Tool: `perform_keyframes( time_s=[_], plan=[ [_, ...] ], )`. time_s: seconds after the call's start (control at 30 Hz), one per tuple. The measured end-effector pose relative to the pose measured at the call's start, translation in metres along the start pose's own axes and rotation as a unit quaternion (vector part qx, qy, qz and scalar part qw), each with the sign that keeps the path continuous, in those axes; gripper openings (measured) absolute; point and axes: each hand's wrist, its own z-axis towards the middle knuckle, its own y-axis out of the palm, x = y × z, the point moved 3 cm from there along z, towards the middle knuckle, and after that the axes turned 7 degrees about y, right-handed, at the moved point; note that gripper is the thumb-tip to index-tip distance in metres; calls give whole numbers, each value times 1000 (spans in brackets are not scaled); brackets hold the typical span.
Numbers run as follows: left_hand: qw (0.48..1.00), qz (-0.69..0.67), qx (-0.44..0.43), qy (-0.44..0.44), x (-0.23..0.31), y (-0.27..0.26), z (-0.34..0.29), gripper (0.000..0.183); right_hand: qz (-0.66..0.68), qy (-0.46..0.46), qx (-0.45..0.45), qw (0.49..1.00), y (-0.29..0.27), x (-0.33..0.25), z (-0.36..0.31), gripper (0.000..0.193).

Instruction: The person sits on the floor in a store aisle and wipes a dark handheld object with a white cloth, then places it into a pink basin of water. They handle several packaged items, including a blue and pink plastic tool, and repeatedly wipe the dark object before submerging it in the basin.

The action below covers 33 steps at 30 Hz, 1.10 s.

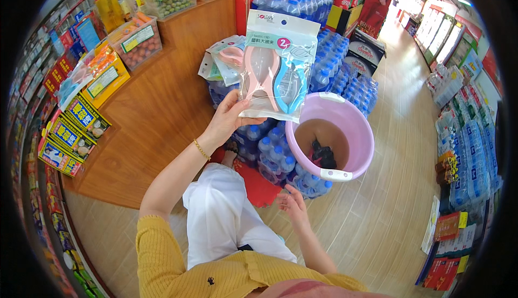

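Observation:
My left hand (233, 115) grips the lower left corner of a clear packet of plastic clips (260, 71), raised upright before me. One large clip inside is pink, the other light blue. More similar packets (226, 63) show behind it, atop shrink-wrapped bottles. Lower down, my right hand (294, 202) hangs with fingers loosely bent and apart, nothing in them. It is nearest to the bottle packs (307, 182) and a lilac tub (360, 136) with white handles. Brownish water and a dark, bunched thing (324, 155) are in the tub.
A curved wooden counter (145, 120) runs along my left, with boxes of snacks (140, 42) on it. Shelves of packaged goods bend round the far left. Stacked blue-capped bottles (329, 60) stand ahead. Wrapped bottle packs (469, 163) line the right of the wooden-look floor (396, 152).

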Motion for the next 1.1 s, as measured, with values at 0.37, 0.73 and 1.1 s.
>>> perform_keyframes(
  time_s=[0.37, 0.73, 1.1],
  plan=[
    [999, -21, 36, 35, 16, -13, -7, 30, -11, 18, 12, 1000, 10, -3, -6, 41],
    [994, -54, 67, 73, 37, -30, -14, 32, -7, 32, -14, 999, 20, 3, -2, 40],
    [948, -97, 179, 244, 101, -81, -13, 30, -9, 18, -4, 1000, 12, 4, -5, 44]
  ],
)
